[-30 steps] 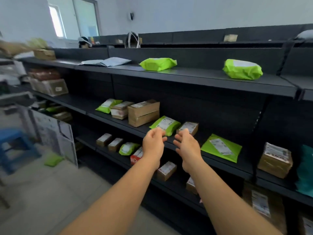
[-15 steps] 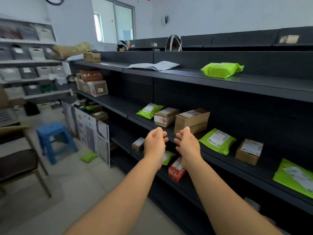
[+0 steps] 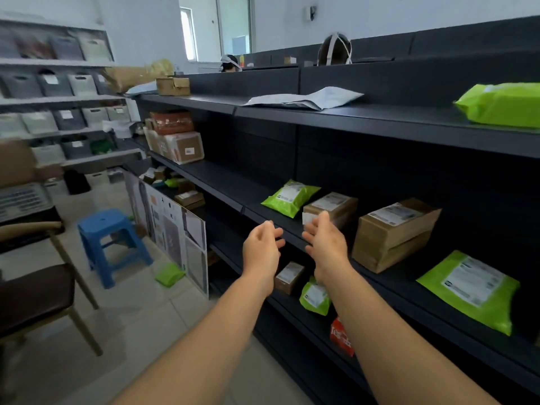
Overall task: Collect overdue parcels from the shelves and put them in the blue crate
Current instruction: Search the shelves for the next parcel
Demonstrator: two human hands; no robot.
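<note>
While both empty hands, the left hand (image 3: pixel 261 247) and right hand (image 3: pixel 326 246), hovered apart with loosely curled fingers, the small brown label-topped cardboard parcel (image 3: pixel 331 208) sat just beyond the right fingertips on the dark metal shelf (image 3: pixel 233 190).

Both hands, left (image 3: pixel 261 249) and right (image 3: pixel 326 247), hover empty with loosely curled fingers before the dark shelf (image 3: pixel 222 182) holding a green parcel (image 3: pixel 289 197) and brown boxes (image 3: pixel 393 233).
</note>
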